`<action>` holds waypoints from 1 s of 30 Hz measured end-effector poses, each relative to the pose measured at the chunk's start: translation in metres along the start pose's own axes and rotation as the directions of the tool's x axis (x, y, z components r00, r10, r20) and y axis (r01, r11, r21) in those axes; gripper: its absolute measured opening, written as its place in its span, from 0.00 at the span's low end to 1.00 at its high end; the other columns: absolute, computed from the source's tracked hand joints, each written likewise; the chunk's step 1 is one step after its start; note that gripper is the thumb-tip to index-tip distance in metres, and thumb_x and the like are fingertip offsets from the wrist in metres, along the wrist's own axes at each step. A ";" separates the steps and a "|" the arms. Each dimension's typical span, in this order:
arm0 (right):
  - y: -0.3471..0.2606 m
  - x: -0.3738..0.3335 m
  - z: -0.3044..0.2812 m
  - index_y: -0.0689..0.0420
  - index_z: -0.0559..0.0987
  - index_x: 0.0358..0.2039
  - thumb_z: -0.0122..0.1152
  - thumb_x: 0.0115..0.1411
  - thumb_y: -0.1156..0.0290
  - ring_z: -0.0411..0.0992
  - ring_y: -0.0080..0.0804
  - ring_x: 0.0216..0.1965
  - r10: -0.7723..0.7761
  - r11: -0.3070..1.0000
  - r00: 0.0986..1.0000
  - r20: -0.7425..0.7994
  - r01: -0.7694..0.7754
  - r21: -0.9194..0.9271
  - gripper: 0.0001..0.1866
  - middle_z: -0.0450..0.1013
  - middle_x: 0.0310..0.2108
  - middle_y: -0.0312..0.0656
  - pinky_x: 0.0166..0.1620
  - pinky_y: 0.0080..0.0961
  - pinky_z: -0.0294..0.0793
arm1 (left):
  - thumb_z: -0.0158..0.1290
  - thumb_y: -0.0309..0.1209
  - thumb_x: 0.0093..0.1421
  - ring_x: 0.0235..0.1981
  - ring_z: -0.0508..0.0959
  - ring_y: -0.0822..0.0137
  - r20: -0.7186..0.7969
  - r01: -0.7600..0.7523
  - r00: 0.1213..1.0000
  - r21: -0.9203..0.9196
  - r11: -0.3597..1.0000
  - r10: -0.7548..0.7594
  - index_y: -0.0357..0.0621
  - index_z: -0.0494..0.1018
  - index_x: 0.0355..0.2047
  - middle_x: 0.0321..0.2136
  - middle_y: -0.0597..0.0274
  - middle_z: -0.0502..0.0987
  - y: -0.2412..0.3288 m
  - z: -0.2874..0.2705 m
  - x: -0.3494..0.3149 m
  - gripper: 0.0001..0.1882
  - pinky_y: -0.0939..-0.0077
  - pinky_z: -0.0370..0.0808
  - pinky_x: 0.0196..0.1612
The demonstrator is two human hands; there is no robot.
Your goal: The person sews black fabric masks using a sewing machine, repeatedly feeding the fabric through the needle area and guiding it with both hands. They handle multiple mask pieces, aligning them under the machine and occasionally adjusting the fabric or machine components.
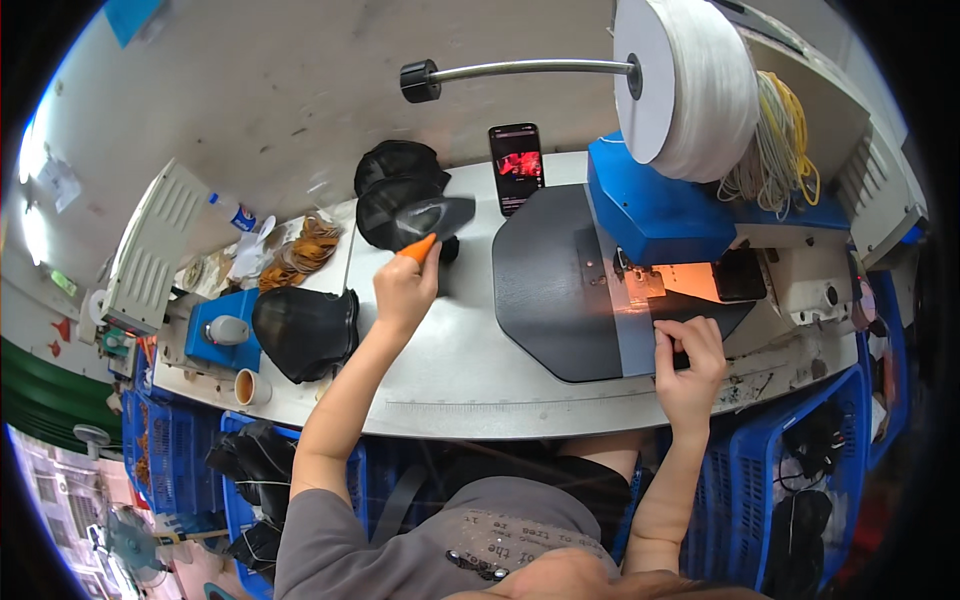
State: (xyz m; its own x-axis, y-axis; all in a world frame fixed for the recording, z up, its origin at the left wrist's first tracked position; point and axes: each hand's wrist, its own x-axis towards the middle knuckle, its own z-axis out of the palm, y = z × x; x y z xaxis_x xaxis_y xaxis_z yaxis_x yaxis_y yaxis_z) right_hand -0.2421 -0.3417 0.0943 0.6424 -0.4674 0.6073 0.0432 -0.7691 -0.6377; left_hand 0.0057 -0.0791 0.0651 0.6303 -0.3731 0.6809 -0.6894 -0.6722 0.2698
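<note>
My left hand (408, 292) grips the orange-and-dark piece (452, 216), blurred over the black stack (398, 165) on the tabletop (445, 350)! My right hand (690, 362) curls by the sewing machine (660, 215), hold unclear. A handling step between seams, I'd judge; next move calls for steady left fingers.

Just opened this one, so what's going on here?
A person is at a blue sewing machine. The left hand holds a blurred dark item with an orange part, by black curved pieces on the table. The right hand, fingers bent, is at the dark plate; whether it grips anything is unclear.
</note>
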 end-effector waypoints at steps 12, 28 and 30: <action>-0.028 0.005 0.010 0.58 0.83 0.30 0.68 0.54 0.69 0.68 0.38 0.35 0.027 0.997 0.988 0.151 -0.015 -0.081 0.07 0.71 0.28 0.37 0.49 0.35 0.61 | 0.59 0.33 0.53 0.35 0.74 0.54 0.362 -0.516 0.718 -0.296 0.804 0.594 0.39 0.81 0.42 0.40 0.53 0.79 0.169 -0.026 0.011 0.17 0.64 0.75 0.42; -0.013 0.025 0.022 0.58 0.85 0.34 0.68 0.54 0.69 0.71 0.38 0.37 0.159 0.970 0.982 0.100 -0.136 -0.204 0.09 0.76 0.30 0.40 0.46 0.35 0.63 | 0.55 0.35 0.60 0.53 0.73 0.53 0.517 -0.509 0.568 -0.391 0.767 0.641 0.47 0.75 0.54 0.53 0.57 0.74 0.150 -0.003 0.042 0.21 0.47 0.56 0.67; -0.010 0.027 0.025 0.58 0.85 0.34 0.66 0.55 0.69 0.72 0.39 0.37 0.145 0.967 0.984 0.102 -0.119 -0.223 0.08 0.76 0.30 0.40 0.46 0.35 0.64 | 0.53 0.35 0.61 0.53 0.72 0.51 0.528 -0.497 0.559 -0.404 0.768 0.639 0.47 0.75 0.54 0.52 0.53 0.74 0.149 0.000 0.047 0.21 0.46 0.55 0.67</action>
State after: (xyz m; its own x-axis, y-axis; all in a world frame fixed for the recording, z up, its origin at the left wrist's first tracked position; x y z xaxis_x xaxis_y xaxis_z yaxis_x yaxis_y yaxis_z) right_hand -0.2061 -0.3357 0.1054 0.7168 -0.5268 0.4568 -0.2056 -0.7857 -0.5835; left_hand -0.0677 -0.1969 0.1377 0.0999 -0.9760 0.1935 -0.9869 -0.0725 0.1441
